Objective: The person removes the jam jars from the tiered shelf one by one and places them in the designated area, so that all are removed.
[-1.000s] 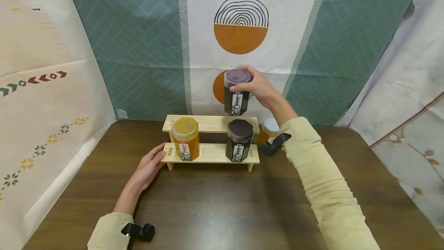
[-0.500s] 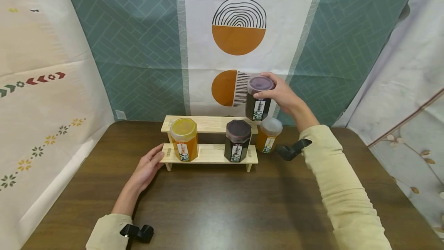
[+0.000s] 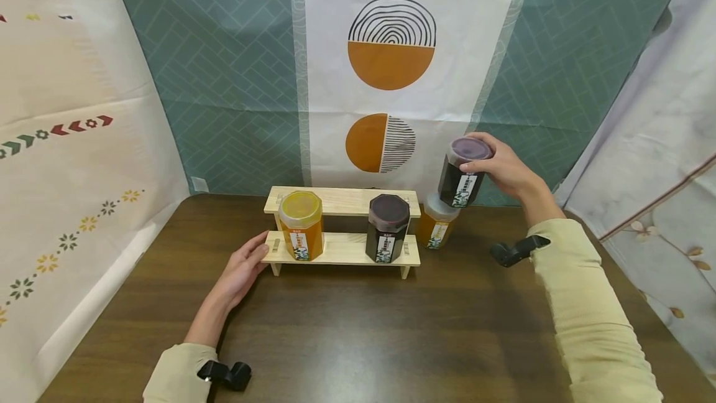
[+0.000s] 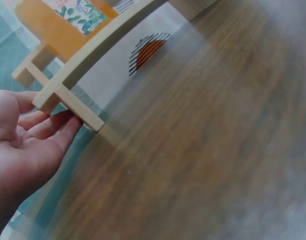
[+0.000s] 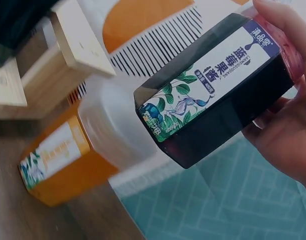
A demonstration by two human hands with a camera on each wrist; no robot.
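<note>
My right hand (image 3: 506, 166) grips a dark jam jar (image 5: 213, 90) by its purple lid end, with a white blueberry label facing out. The jar hangs in the air over the right side, its base just above an orange jar with a whitish lid (image 3: 435, 229) that stands beside the rack. With thumb and fingers, my left hand (image 3: 240, 271) holds the left end of a two-step wooden rack (image 3: 344, 247). On its lower step stand a yellow-lidded orange jar (image 3: 302, 226) at the left and another dark jar (image 3: 386, 229) at the right.
The rack stands toward the back of a brown wooden table (image 3: 335, 328). A patterned cloth (image 3: 235, 79) hangs behind it. Pale cloths hang along the left side (image 3: 84, 173) and the right side (image 3: 660, 204). Both wrists wear black cameras.
My right hand has carried the dark jam jar rightward and slightly down, from above the rack's upper step to over the orange jar at the side. The left hand stays on the rack.
</note>
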